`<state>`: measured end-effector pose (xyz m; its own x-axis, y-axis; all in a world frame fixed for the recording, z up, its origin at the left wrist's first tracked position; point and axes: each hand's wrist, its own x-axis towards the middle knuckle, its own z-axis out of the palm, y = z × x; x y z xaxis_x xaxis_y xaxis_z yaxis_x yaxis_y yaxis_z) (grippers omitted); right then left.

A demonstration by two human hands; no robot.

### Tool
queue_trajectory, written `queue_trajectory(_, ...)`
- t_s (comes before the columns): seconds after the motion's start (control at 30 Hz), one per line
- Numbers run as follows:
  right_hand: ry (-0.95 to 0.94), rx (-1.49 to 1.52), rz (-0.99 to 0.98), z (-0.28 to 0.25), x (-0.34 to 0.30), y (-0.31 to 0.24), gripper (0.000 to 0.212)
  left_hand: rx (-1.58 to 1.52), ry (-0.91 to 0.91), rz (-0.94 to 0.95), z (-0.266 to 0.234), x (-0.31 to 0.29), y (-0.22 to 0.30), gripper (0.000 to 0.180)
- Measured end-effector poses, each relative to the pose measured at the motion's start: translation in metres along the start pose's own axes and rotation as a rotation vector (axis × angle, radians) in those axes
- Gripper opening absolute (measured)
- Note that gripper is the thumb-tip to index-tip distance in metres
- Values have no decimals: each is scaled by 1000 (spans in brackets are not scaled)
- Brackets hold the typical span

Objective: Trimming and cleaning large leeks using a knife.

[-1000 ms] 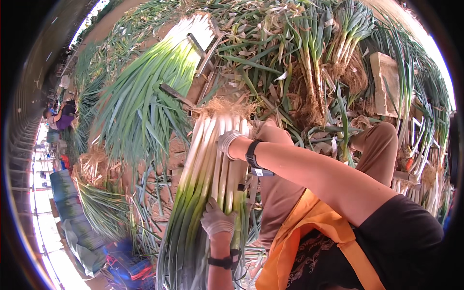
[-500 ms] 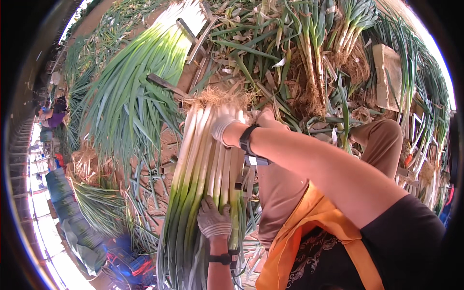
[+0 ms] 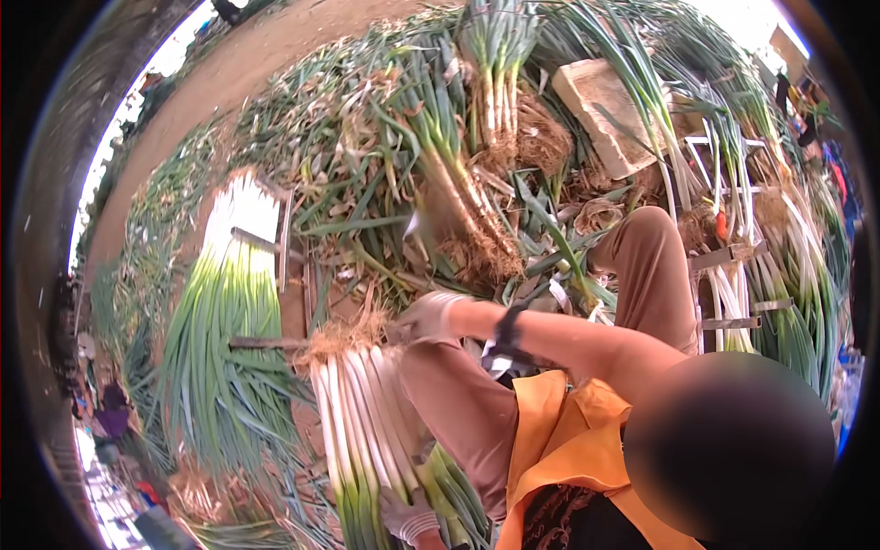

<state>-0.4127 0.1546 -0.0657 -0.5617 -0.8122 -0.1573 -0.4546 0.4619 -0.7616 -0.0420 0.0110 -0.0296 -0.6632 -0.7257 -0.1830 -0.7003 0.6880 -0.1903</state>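
Note:
A thick bundle of green onions (image 3: pixel 362 431) lies across my lap, with white stalks, tan roots at the top and green leaves running down. My left hand (image 3: pixel 411 518), gloved, grips the bundle from below at the bottom of the view, where white turns to green. At the bundle's upper right corner, beside the roots, my gloved right hand (image 3: pixel 423 316) closes on the root end. A dark band circles that wrist. I wear an orange apron (image 3: pixel 559 440).
A trimmed row of green onions (image 3: pixel 229 302) lies in a wooden frame to the left. Piles of uncleaned onions with muddy roots (image 3: pixel 467 202) lie ahead. A pale stone block (image 3: pixel 605 110) and wooden racks (image 3: pixel 733 266) stand at the right. People (image 3: pixel 110 412) are at the far left.
The view has swung, so the bundle now sits lower in the picture. My right hand has slid from the white stalks up to the root end. The left hand keeps its hold.

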Motion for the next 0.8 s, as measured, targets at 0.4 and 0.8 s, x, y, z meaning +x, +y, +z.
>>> queue_trajectory(0.4, 373, 121, 728, -19, -73, 239, 41, -1011, 93, 351, -82, 95, 170, 35)
queue_trajectory(0.8, 159, 621, 723, -104, -104, 167, 37, -1668, -763, -119, -26, 111, 348, 22)
